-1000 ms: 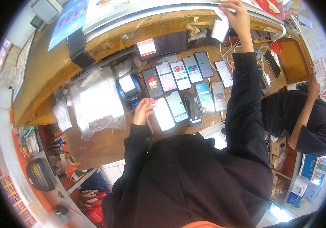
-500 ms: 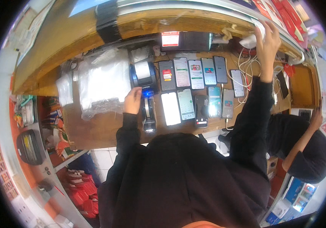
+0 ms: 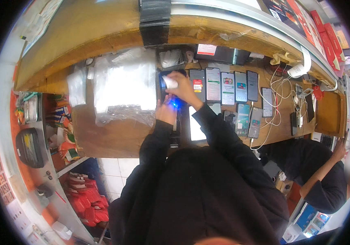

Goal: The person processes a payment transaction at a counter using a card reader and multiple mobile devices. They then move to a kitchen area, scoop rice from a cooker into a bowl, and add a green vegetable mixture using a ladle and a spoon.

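Note:
A small dark receipt printer (image 3: 162, 81) with a glowing blue light stands on the wooden table in front of me. My right hand (image 3: 185, 89) reaches over its top, fingers curled around a white paper roll (image 3: 171, 83). Just below, my left hand (image 3: 167, 110) grips the printer's near edge beside the blue light, its fingertips close to the right hand. Both hands hide much of the printer. Nearer to me, a dark narrow device (image 3: 175, 139) shows partly under my left forearm.
Left of the printer lies a stack of clear plastic sleeves (image 3: 124, 85). Several phones lie in rows to the right, such as one phone (image 3: 228, 87). White cables (image 3: 279, 102) tangle beyond them. A wooden shelf (image 3: 113, 43) overhangs the far side. Another person (image 3: 326, 175) sits at right.
My right hand has come from the shelf edge at far right to the printer and closed on the paper roll. My left hand stays at the printer. The view has shifted slightly.

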Demonstrator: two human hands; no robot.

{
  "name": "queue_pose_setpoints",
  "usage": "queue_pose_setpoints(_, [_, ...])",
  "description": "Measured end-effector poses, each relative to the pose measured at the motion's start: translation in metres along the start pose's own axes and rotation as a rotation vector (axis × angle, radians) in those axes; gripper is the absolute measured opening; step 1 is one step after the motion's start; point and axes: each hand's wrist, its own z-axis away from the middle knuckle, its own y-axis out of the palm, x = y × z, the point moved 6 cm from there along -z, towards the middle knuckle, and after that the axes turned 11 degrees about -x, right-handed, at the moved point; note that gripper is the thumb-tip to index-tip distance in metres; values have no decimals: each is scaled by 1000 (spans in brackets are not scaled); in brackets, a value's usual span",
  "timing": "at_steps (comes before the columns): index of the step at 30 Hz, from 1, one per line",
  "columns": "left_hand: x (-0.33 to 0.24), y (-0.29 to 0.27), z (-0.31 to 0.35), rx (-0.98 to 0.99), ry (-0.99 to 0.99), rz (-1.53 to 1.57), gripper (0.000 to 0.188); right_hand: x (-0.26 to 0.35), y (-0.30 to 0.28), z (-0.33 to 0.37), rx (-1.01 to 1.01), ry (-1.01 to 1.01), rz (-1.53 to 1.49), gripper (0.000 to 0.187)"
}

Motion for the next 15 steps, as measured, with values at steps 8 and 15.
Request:
queue_pose_setpoints(8, [-7, -4, -3, 120, -24, 52, 39, 17, -35, 23, 243, -179, -67, 16])
queue_pose_setpoints(15, [-5, 10, 0, 97, -29, -8, 41, 13, -60, 30, 401, -78, -36, 17])
